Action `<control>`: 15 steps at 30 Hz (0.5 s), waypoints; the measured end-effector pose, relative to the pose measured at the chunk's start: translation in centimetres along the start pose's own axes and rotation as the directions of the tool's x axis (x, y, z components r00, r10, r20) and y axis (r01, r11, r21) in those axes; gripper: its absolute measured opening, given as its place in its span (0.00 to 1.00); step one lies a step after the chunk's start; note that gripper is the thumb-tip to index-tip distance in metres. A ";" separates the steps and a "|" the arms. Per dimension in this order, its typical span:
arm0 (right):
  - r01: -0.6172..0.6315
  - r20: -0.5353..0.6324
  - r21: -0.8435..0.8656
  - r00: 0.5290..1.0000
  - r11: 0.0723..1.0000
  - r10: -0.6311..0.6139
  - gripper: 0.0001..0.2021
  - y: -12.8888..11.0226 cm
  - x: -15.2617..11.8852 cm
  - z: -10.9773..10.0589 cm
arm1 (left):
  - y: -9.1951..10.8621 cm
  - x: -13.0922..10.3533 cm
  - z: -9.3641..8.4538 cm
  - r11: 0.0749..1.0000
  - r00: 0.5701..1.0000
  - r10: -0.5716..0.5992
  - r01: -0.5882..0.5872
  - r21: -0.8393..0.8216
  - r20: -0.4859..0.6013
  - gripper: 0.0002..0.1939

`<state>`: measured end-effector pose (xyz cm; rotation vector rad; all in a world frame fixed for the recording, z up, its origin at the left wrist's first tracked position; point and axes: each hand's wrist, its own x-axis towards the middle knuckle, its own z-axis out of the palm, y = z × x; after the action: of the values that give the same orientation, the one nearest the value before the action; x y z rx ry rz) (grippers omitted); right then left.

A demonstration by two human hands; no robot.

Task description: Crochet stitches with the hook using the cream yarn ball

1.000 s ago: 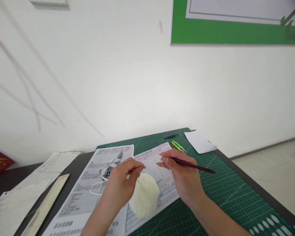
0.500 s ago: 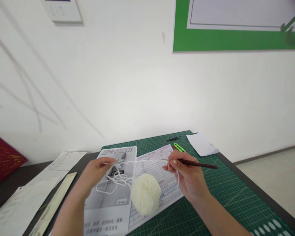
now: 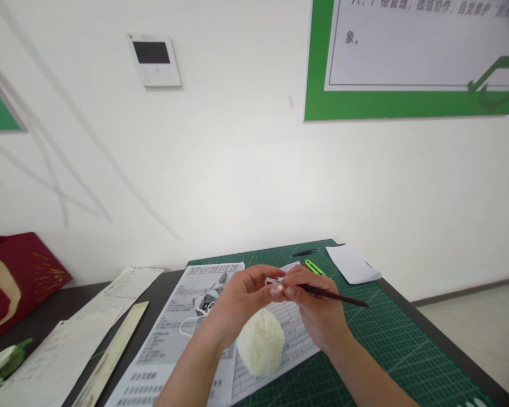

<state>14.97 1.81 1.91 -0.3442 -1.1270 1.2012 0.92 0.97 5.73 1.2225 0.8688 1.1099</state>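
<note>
My right hand (image 3: 316,302) is closed around the dark brown handle of a crochet hook (image 3: 343,298), which points left; its tip is hidden by my fingers. My left hand (image 3: 248,294) pinches white yarn (image 3: 272,281) right against the fingers of my right hand. Below both hands rests a cream yarn ball (image 3: 261,343), on printed sheets. A loose strand of yarn (image 3: 189,321) curls over the pattern sheet (image 3: 165,345) to the left, partly hidden by my left forearm.
A green cutting mat (image 3: 390,333) covers the table. On it lie a green stitch marker (image 3: 314,267), black tweezers (image 3: 305,252) and white paper (image 3: 353,264). To the left are a ruler-like strip (image 3: 112,356), handwritten sheets (image 3: 80,333) and a red bag (image 3: 21,282). The wall stands close behind.
My left hand has moved right and met my right hand; the yarn stretched between them is now gathered at the fingertips. The camera view has tilted up and turned left.
</note>
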 end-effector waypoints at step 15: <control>0.061 -0.016 -0.445 0.997 0.893 -0.075 0.20 2.6 -0.3 -0.9 | -4.1 0.9 -0.8 0.952 0.981 -0.157 0.119 -0.283 -0.115 0.11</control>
<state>14.31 2.88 -0.59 -0.6651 -1.3722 0.8622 1.08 2.15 1.65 0.8516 0.8565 1.1662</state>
